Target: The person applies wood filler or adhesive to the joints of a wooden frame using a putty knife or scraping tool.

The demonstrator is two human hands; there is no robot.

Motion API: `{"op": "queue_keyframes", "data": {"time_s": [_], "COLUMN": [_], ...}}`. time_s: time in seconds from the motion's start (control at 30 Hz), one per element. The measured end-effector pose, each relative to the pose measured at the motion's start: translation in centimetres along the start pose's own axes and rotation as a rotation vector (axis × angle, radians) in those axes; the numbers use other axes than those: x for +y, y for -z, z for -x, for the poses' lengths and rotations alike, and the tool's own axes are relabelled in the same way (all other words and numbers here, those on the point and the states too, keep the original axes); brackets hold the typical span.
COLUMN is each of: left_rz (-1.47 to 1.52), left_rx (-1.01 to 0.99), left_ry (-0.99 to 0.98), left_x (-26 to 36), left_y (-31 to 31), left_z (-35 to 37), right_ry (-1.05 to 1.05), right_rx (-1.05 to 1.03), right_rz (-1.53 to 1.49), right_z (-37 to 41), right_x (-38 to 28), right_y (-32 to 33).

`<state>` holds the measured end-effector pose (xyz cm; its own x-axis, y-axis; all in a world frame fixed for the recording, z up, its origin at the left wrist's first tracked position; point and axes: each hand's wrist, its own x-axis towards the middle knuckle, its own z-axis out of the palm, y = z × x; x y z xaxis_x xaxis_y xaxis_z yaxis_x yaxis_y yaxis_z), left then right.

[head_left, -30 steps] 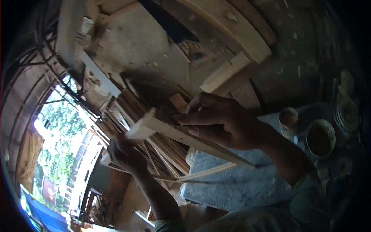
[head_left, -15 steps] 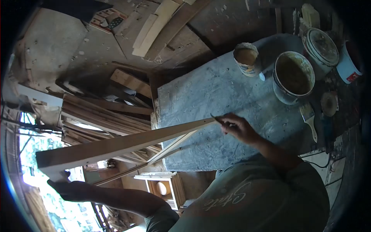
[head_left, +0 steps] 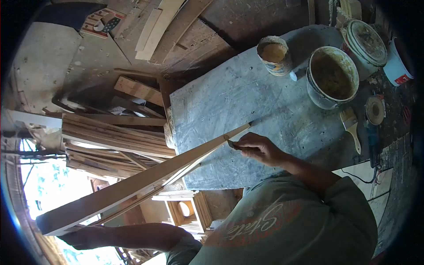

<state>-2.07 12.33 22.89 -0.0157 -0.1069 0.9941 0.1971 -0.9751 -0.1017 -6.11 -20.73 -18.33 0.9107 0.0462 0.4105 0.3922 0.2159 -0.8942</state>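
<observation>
Two-handed, held slat (head_left: 145, 181) over worktop (head_left: 212, 101): left hand (head_left: 81, 237) clamped on far end, right hand (head_left: 258, 149) pinching a blade (head_left: 231, 144), maybe a scraper, at near tip. Judged barely started, most length left.

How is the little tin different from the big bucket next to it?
The tin is much smaller and narrower than the bucket. The tin's paste looks lighter, orange-tan; the bucket's looks darker, olive-brown. The tin's side is crusted, with blue marks; the bucket's side is plain grey with a pale rim. Both stand upright and open on the grey table, holding paste.
</observation>
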Motion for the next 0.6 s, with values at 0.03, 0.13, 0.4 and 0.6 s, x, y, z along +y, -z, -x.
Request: {"op": "queue_keyframes", "data": {"time_s": [0.03, 0.13, 0.4, 0.6], "left_rz": [-0.010, -0.022, -0.052, -0.076], "left_rx": [0.002, 0.008, 0.020, 0.010], "left_ry": [-0.005, -0.015, -0.041, -0.043], "left_x": [0.0, -0.2, 0.0, -0.3], "left_y": [0.0, 0.0, -0.3, 0.0], "left_z": [-0.1, -0.1, 0.3, -0.1], "right_ry": [-0.013, 0.078, 0.134, 0.136], "right_rx": [-0.029, -0.006, -0.175, -0.185], "right_rz": [0.005, 0.115, 0.380, 0.434], "right_z": [0.0, -1.2, -4.4, -4.1], "right_x": [-0.3, -1.0, 0.1, 0.7], "right_y": [0.8, 2.3, 4.1, 5.1]}}
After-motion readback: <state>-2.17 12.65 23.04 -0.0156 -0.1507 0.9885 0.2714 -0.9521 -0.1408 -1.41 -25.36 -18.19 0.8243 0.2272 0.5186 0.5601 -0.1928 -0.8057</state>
